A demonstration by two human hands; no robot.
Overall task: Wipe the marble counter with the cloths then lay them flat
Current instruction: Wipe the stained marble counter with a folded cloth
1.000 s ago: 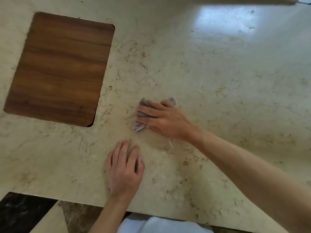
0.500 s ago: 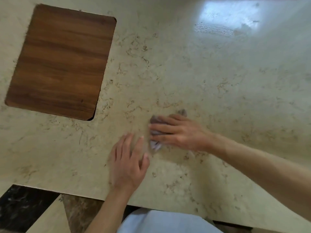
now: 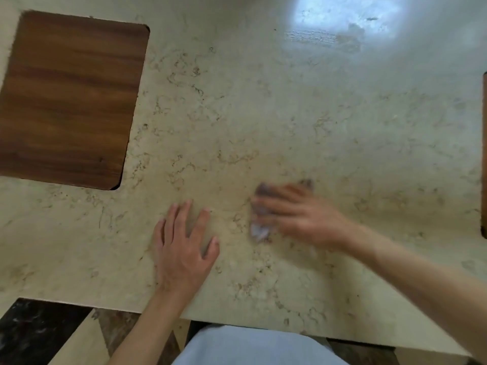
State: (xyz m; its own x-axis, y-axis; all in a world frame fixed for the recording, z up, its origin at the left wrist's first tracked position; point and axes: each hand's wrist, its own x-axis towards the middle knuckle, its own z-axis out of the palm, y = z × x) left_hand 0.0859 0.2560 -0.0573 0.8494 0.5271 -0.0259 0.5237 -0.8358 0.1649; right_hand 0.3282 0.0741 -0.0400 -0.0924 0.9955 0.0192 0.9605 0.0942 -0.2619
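Observation:
A small bunched grey-purple cloth [image 3: 259, 227] lies on the beige marble counter [image 3: 263, 114], pressed down under my right hand [image 3: 300, 214]. That hand is blurred with motion, and most of the cloth is hidden beneath its fingers and palm. Left of it my left hand [image 3: 184, 243] rests flat on the marble with fingers spread, holding nothing. Only one cloth is visible.
A dark wooden panel [image 3: 68, 101] is set into the counter at the far left. Another brown wooden edge [image 3: 484, 154] shows at the right border. The counter's front edge [image 3: 237, 320] runs just before my body, with dark patterned floor [image 3: 31, 335] below left.
My right hand has slid the cloth towards me and to the right across the marble. My left hand stays flat, its fingers spread a little wider.

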